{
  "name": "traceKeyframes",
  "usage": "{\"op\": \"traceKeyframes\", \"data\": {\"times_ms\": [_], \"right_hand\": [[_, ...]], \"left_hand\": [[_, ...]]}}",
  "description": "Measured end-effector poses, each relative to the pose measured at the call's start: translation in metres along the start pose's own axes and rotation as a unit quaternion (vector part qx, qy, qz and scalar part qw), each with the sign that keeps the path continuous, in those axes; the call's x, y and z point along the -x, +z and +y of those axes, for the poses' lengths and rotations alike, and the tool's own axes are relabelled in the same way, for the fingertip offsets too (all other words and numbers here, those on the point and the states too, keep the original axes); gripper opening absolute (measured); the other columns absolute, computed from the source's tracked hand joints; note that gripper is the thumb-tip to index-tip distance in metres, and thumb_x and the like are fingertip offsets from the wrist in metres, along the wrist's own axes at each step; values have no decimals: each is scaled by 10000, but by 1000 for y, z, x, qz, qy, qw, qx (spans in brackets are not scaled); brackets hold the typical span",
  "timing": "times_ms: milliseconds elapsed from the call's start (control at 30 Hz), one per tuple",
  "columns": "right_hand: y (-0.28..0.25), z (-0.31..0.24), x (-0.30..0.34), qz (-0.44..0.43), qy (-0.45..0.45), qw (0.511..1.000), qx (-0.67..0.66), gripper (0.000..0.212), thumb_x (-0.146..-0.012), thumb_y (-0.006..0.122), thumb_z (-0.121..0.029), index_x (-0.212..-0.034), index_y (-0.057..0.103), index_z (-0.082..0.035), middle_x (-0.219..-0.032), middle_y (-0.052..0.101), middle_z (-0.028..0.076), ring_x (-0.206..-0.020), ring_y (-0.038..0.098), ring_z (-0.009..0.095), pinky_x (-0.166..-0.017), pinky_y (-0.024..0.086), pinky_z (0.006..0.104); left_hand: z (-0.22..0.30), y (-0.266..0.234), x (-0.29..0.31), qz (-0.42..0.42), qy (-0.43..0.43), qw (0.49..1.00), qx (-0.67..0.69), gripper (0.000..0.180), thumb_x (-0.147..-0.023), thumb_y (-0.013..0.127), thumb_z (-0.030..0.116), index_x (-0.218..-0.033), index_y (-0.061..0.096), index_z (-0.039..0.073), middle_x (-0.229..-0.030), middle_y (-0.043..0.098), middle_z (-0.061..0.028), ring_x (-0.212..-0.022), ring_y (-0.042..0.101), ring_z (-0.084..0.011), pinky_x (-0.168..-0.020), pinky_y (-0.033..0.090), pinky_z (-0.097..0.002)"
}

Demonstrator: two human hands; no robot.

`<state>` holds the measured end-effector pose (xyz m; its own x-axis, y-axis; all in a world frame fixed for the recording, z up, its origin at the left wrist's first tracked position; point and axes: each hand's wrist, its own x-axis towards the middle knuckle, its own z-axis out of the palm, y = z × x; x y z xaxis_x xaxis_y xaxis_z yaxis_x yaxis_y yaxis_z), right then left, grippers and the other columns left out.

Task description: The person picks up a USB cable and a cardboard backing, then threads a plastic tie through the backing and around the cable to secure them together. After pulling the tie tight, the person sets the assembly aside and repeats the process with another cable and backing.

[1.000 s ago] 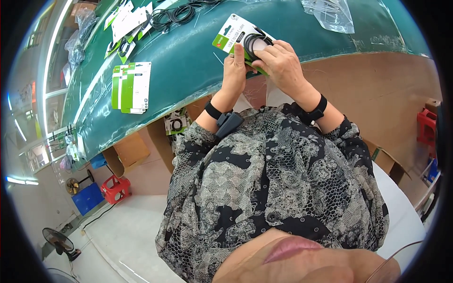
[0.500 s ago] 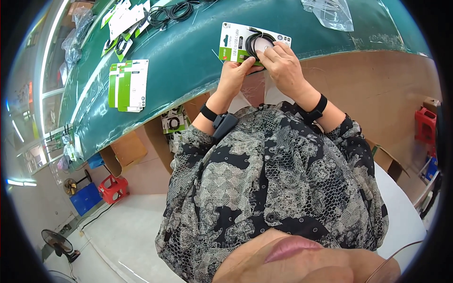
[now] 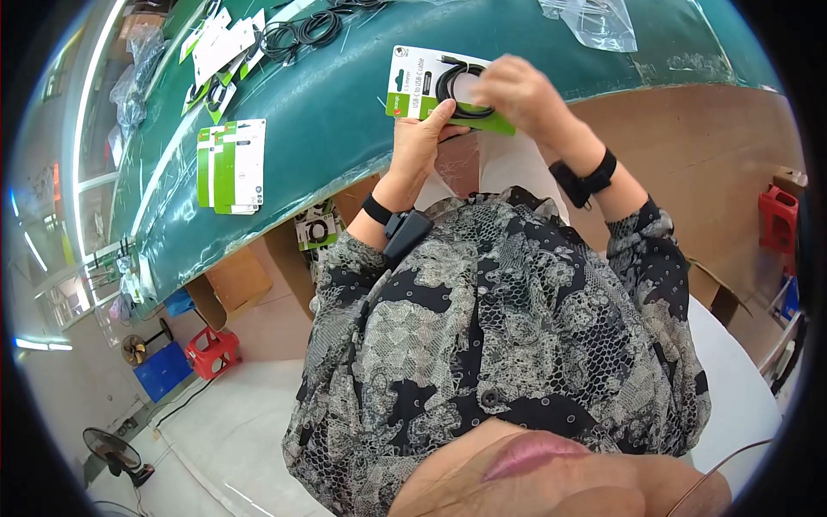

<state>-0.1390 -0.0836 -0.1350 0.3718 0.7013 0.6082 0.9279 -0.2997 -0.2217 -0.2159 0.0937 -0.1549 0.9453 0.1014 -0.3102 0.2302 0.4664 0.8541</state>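
My left hand (image 3: 417, 142) grips the lower edge of a white and green packaging card (image 3: 412, 76), its thumb pressed on the front. On the card lies a coiled black USB cable (image 3: 444, 89), its plug end near the card's top. My right hand (image 3: 527, 105) is over the card's right end, beside the coil. Its fingers are bent and smeared by motion, so I cannot see whether they hold anything. The card is raised near the front edge of the green-topped table (image 3: 345, 103).
A small stack of flat green and white cards (image 3: 250, 168) lies to the left. Behind it are a pile of carded cables (image 3: 224, 53) and loose black cables (image 3: 301, 33). A clear plastic bag (image 3: 596, 24) lies at the back right. Below the table stands a cardboard box (image 3: 289, 258).
My right hand has come off the cable coil and moved slightly right and up. The coil shows more fully now. The card has shifted a little left in my left hand.
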Motion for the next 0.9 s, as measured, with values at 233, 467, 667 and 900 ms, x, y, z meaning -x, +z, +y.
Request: {"op": "traceKeyframes", "data": {"times_ms": [233, 467, 667, 900], "right_hand": [[11, 35, -22, -40, -117, 988, -87, 272, -723, 612, -122, -994, 624, -108, -1010, 600, 16, -827, 574, 207, -735, 493, 307], [5, 26, -32, -80, -235, 968, -40, 142, -741, 594, -110, -879, 585, -80, -959, 586, 29, -845, 583, 210, -710, 495, 305], [-8, 25, -32, -59, -141, 986, -64, 104, -768, 576, -87, -867, 574, -56, -892, 577, 72, -795, 591, 255, -680, 499, 327], [3, -27, -7, -43, 185, 978, -91, 144, -797, 580, -88, -929, 582, -28, -872, 579, 122, -761, 601, 315, -644, 501, 369]], "left_hand": [[4, 3, -1, -58, -11, 998, -30, 261, -845, 639, 60, -1091, 575, -2, -992, 630, -71, -816, 638, -143, -643, 580, -273], [-9, -25, -7, -83, -24, 993, -82, 259, -853, 629, 65, -1094, 574, -13, -1008, 628, -77, -829, 633, -144, -656, 578, -277], [2, -14, -3, -79, -19, 997, -15, 228, -883, 587, 55, -1104, 564, 3, -1001, 627, -86, -850, 642, -180, -694, 585, -325], [-8, -3, -1, -46, 90, 994, -28, 208, -879, 598, 58, -1074, 582, -11, -979, 637, -86, -851, 639, -162, -707, 573, -297]]}}
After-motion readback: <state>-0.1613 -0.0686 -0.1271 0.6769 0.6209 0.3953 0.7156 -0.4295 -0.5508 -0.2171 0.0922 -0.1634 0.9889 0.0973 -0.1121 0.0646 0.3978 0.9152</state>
